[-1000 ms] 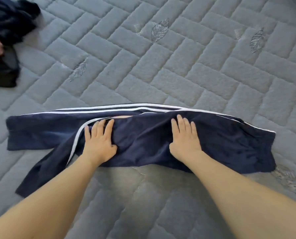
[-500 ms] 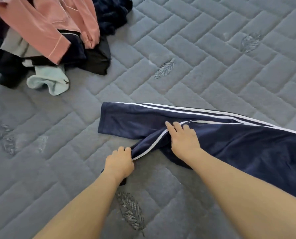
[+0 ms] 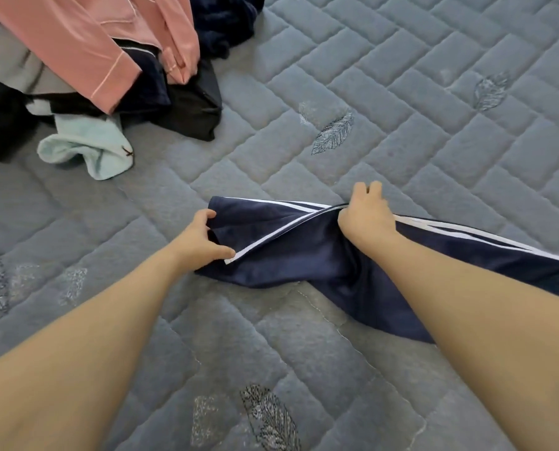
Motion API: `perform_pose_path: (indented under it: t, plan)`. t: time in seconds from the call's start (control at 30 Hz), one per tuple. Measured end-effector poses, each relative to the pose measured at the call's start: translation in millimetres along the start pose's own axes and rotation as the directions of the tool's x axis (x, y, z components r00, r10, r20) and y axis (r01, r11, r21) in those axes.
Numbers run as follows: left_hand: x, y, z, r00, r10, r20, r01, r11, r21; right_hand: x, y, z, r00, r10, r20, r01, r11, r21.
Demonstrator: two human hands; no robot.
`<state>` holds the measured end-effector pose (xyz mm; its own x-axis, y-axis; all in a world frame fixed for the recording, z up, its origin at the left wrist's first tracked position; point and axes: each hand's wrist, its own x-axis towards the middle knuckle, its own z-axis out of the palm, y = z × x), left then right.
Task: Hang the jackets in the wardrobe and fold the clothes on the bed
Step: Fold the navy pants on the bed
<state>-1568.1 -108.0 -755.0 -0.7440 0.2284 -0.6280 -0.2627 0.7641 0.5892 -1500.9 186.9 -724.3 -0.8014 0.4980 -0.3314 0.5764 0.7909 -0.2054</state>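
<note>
- The bed [image 3: 401,92] cover is grey-blue, quilted in a herringbone of brick-shaped blocks, with darker stitched leaf motifs scattered over it.
- The trousers [image 3: 304,252] are navy blue with white stripes running along the side seam.
- The pink top [image 3: 86,43] in the pile of clothes is salmon pink with thin pale piping near the cuff.
- The sock-like piece [image 3: 86,148] is pale mint blue with a small dark mark near its edge.
- The dark garments [image 3: 190,115] under the pink top are black and navy; one shows a thin white line.
- A grey cloth [image 3: 8,70] lies among them.
</note>
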Motion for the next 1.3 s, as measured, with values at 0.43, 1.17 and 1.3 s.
perform_pose_path:
  t: [0.43, 1.17, 1.3]
  plan:
    - [21, 0, 6, 0.954, 0.275, 0.122, -0.275, 0.635, 0.722, -121, 42, 79, 0.973, -0.191, 0.127, 0.225, 0.899, -0.375]
    - [42, 33, -7, 0.998, -0.024, -0.050, 0.024, 1.000, 0.008, -49, 37, 44, 0.893, -0.270, 0.360, 0.440, 0.690, -0.574]
    - [35, 37, -21, 0.982, 0.014, -0.187, -0.041, 0.989, -0.142, -56, 26, 35, 0.842, -0.296, 0.450, 0.493, 0.762, -0.421]
